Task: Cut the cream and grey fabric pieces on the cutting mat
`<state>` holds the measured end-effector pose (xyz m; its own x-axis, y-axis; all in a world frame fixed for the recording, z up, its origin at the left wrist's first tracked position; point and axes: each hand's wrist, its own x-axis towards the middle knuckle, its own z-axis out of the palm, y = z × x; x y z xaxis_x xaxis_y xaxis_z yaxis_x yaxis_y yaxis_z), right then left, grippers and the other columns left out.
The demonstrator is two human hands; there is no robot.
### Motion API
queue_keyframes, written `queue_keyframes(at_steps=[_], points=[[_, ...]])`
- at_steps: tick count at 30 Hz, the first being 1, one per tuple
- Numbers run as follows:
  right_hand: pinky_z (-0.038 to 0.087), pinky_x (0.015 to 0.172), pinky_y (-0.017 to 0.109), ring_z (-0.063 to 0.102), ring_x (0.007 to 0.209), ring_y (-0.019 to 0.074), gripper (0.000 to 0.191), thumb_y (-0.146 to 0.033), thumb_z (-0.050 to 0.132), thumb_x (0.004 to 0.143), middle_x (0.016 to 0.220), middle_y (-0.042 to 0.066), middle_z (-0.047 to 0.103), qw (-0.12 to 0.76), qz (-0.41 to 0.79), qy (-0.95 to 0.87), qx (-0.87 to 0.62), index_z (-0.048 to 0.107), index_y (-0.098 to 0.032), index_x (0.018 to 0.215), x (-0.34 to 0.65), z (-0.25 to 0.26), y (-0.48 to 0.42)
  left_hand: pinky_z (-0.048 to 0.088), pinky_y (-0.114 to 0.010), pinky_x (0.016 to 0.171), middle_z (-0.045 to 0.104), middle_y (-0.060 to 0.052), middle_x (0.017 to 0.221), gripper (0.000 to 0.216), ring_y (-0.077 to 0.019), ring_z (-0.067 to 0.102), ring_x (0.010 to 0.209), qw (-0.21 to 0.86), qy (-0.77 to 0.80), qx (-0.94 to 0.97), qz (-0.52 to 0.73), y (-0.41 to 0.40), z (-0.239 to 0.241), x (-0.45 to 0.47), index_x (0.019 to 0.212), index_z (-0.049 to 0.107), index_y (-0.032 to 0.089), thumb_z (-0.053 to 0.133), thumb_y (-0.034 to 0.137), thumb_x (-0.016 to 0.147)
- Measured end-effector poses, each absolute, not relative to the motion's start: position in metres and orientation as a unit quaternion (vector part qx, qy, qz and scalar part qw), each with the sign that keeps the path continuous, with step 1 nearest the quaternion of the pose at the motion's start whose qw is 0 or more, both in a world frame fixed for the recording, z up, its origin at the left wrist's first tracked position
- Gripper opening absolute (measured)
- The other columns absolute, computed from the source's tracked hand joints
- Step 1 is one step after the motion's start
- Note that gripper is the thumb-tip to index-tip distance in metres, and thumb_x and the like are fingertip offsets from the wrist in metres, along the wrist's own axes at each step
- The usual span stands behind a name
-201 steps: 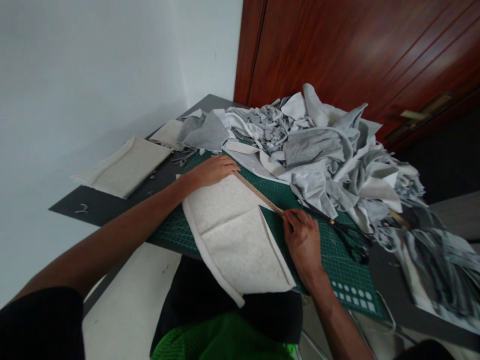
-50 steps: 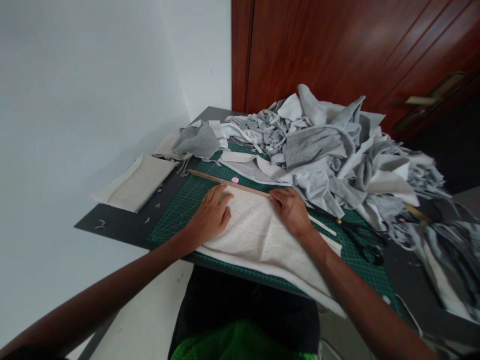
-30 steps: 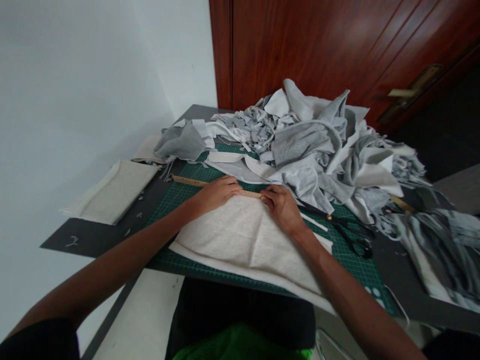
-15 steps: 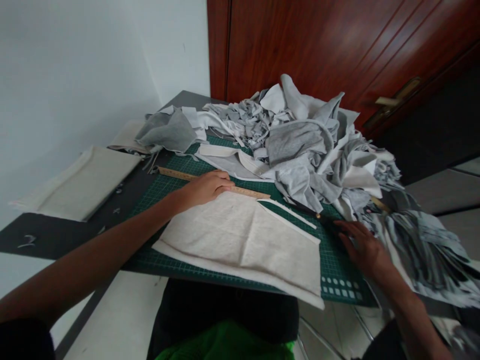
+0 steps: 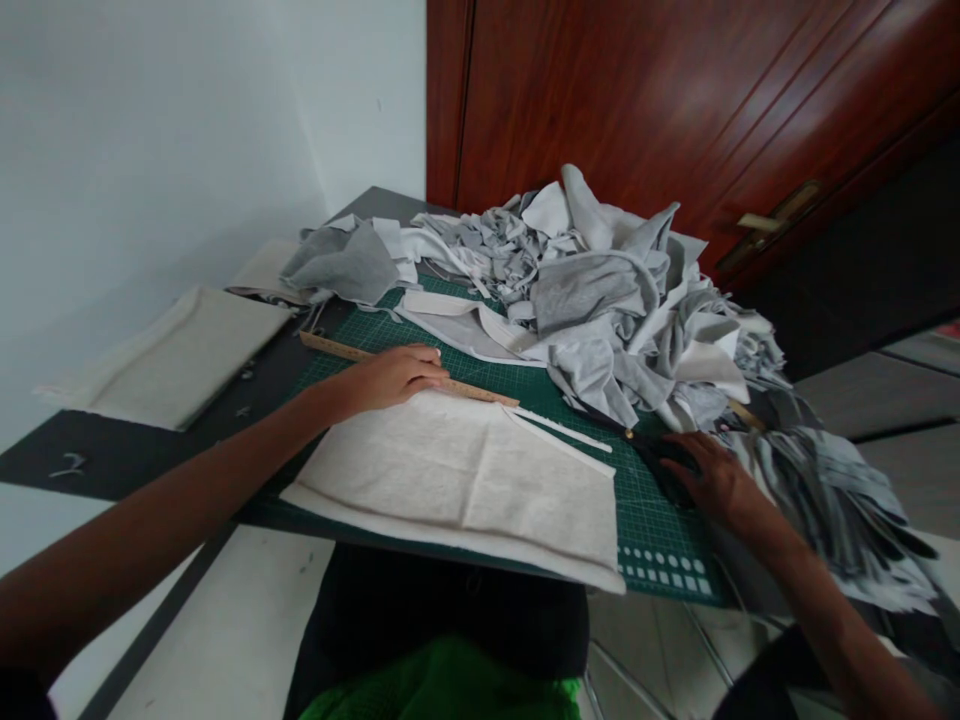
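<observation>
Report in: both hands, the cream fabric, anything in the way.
Left hand on wooden ruler, along far edge of cream fabric. Right hand at black scissors, grip unclear. Fabric spread on green mat. Grey scraps crowd scissors.

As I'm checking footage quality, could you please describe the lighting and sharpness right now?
Head view: dim, soft light, faint sheen on the door; head view: the right hand and scissors look soft, and the ruler's markings are unreadable.
</observation>
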<state>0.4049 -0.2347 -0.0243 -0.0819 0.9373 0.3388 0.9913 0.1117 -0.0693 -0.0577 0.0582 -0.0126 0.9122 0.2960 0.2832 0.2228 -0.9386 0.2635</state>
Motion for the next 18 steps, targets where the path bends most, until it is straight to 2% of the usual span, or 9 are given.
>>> queue_keyframes(at_steps=[3, 6, 8, 11, 13, 15, 18], points=[[0.051, 0.086, 0.048, 0.061, 0.098, 0.0302, 0.037, -0.047, 0.053, 0.093, 0.105, 0.014, 0.063, 0.145, -0.136, -0.704, -0.682, 0.060, -0.018, 0.114, 0.390, -0.017, -0.238, 0.045, -0.033, 0.098, 0.065, -0.009, 0.118, 0.034, -0.0218, 0.058, 0.114, 0.094, 0.163, 0.966, 0.177, 0.058, -0.016, -0.061, 0.112, 0.071, 0.020, 0.040, 0.026, 0.100], [0.053, 0.083, 0.042, 0.062, 0.089, 0.0247, 0.023, -0.035, 0.047, 0.097, 0.096, 0.010, 0.063, 0.178, -0.103, -0.697, -0.687, 0.061, -0.019, 0.105, 0.358, -0.012, -0.245, 0.047, -0.033, 0.095, 0.065, -0.010, 0.114, 0.035, -0.0218, 0.058, 0.110, 0.084, 0.177, 0.963, 0.184, 0.056, -0.015, -0.057, 0.112, 0.071, 0.019, 0.039, 0.025, 0.100], [0.052, 0.088, 0.041, 0.062, 0.097, 0.0239, 0.019, -0.031, 0.049, 0.096, 0.100, 0.009, 0.063, 0.227, -0.093, -0.687, -0.684, 0.061, -0.022, 0.108, 0.323, -0.010, -0.253, 0.048, -0.033, 0.093, 0.066, -0.010, 0.110, 0.035, -0.0215, 0.059, 0.105, 0.085, 0.174, 0.963, 0.186, 0.057, -0.015, -0.055, 0.109, 0.072, 0.018, 0.040, 0.027, 0.100], [0.047, 0.101, 0.045, 0.052, 0.121, 0.0271, 0.040, -0.035, 0.055, 0.094, 0.130, 0.011, 0.056, 0.194, -0.010, -0.749, -0.633, 0.051, -0.024, 0.132, 0.253, -0.007, -0.263, 0.048, -0.033, 0.092, 0.066, -0.010, 0.107, 0.035, -0.0213, 0.060, 0.102, 0.089, 0.167, 0.963, 0.193, 0.058, -0.015, -0.053, 0.108, 0.072, 0.017, 0.040, 0.029, 0.100], [0.044, 0.103, 0.049, 0.048, 0.126, 0.0302, 0.049, -0.041, 0.059, 0.091, 0.137, 0.012, 0.051, 0.146, 0.046, -0.784, -0.601, 0.048, -0.025, 0.136, 0.207, -0.006, -0.263, 0.048, -0.033, 0.094, 0.066, -0.011, 0.109, 0.035, -0.0214, 0.059, 0.104, 0.083, 0.167, 0.963, 0.196, 0.059, -0.016, -0.053, 0.109, 0.072, 0.017, 0.040, 0.029, 0.100], [0.047, 0.099, 0.048, 0.056, 0.114, 0.0287, 0.044, -0.045, 0.059, 0.092, 0.121, 0.010, 0.060, 0.144, 0.061, -0.779, -0.608, 0.053, -0.022, 0.129, 0.173, -0.007, -0.258, 0.046, -0.034, 0.097, 0.065, -0.011, 0.112, 0.034, -0.0220, 0.058, 0.109, 0.078, 0.169, 0.963, 0.193, 0.058, -0.016, -0.055, 0.111, 0.071, 0.017, 0.041, 0.028, 0.100], [0.050, 0.090, 0.044, 0.060, 0.094, 0.0240, 0.019, -0.036, 0.053, 0.096, 0.099, 0.005, 0.064, 0.129, 0.071, -0.794, -0.591, 0.059, -0.023, 0.108, 0.148, -0.015, -0.255, 0.044, -0.035, 0.101, 0.065, -0.010, 0.113, 0.032, -0.0227, 0.054, 0.118, 0.089, 0.163, 0.964, 0.189, 0.052, -0.014, -0.058, 0.110, 0.071, 0.018, 0.043, 0.027, 0.099]])
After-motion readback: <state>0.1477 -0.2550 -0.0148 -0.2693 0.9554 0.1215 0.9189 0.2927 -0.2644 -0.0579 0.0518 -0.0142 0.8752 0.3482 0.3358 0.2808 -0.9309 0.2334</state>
